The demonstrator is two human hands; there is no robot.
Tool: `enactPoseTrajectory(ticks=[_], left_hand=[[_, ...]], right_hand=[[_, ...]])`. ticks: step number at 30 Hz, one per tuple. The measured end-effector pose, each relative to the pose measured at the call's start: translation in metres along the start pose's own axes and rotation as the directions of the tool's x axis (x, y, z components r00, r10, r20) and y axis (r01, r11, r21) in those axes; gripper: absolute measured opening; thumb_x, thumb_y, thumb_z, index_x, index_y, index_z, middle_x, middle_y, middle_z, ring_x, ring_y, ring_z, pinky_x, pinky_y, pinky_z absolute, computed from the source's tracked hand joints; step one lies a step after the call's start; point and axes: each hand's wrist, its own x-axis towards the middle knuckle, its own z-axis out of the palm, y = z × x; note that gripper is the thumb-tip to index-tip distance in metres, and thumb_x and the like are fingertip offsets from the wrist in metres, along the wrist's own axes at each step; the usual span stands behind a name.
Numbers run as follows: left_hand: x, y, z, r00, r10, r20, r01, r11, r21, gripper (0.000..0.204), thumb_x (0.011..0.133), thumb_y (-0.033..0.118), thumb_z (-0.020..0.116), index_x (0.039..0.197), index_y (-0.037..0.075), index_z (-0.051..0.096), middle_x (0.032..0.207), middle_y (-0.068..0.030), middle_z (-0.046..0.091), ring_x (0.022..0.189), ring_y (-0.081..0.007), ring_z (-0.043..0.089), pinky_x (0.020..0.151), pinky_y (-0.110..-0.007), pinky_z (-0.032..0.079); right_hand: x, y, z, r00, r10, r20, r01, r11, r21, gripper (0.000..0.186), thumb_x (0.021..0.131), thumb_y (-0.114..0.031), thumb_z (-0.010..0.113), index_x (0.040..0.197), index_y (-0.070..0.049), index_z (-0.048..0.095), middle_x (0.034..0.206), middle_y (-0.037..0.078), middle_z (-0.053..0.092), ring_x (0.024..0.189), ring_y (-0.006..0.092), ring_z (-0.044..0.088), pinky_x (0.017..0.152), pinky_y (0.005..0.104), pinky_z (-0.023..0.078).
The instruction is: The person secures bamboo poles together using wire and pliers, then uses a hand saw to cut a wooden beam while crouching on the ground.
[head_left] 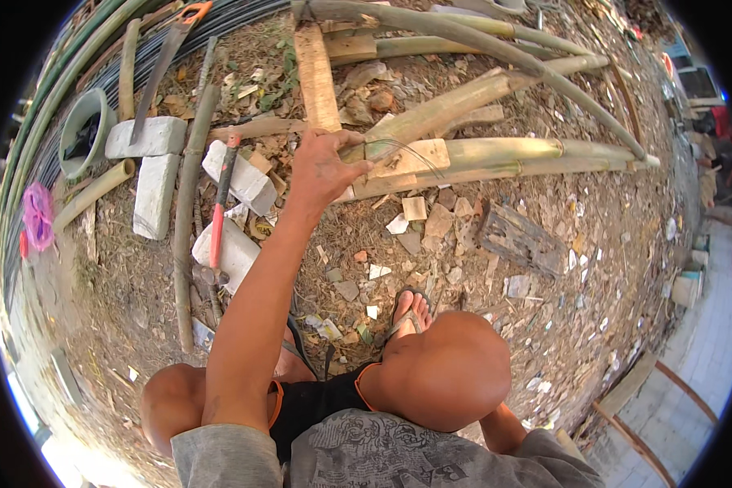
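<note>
My left hand (324, 165) reaches forward, its fingers closed over the near end of a split bamboo pole (439, 110), where it meets an upright wooden plank (315, 77). A thin dark wire (419, 157) loops around that bamboo beside my thumb, its loose end sticking out to the right. Below lies another bamboo pole (504, 150), with a pale wood block (427, 154) against it. Of my right arm, only a part (503, 427) shows beside my right knee; the hand is hidden. A hammer with a red and black handle (222, 199) rests left of my left forearm.
A handsaw (156, 77) leans by white blocks (154, 195) at the left, near a bucket (71, 154) and a pink plastic bag (37, 215). A long stick (189, 220) lies nearby. Broken tiles (439, 220) and a weathered board (525, 237) litter the ground ahead of my feet.
</note>
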Motion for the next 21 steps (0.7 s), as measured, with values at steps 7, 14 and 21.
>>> enactPoseTrajectory(ticks=[7,14,21], left_hand=[[-0.005,0.000,-0.001,0.998,-0.023,-0.050,0.021,0.999,-0.033,0.045,0.065,0.030,0.088,0.108,0.015,0.081,0.098,-0.0154,0.070,0.108,-0.0346,0.062,0.096,-0.047,0.052],[-0.007,-0.009,-0.004,0.998,-0.058,-0.039,0.058,0.998,-0.011,0.041,0.069,0.027,0.086,0.109,0.018,0.081,0.101,-0.0155,0.071,0.116,-0.0335,0.060,0.100,-0.047,0.049],[-0.005,-0.003,-0.007,0.995,-0.100,0.004,0.100,0.995,-0.014,0.035,0.073,0.022,0.084,0.108,0.022,0.082,0.106,-0.0139,0.071,0.119,-0.0312,0.058,0.100,-0.046,0.045]], right_hand=[[-0.040,-0.115,-0.197,0.958,-0.276,-0.078,0.263,0.953,-0.152,0.055,0.097,-0.023,0.065,0.149,-0.012,0.052,0.105,0.025,0.070,0.092,0.0445,0.072,0.079,0.0515,0.055],[-0.097,-0.375,-0.284,0.559,-0.820,-0.125,0.347,0.368,-0.862,0.070,0.096,0.003,0.056,0.159,-0.024,0.047,0.121,0.024,0.062,0.103,0.0439,0.067,0.090,0.0524,0.053],[-0.059,-0.469,-0.281,0.283,-0.942,0.180,-0.037,-0.198,-0.979,0.076,0.096,0.001,0.056,0.163,-0.029,0.040,0.154,0.024,0.045,0.128,0.0456,0.055,0.119,0.0637,0.036]])
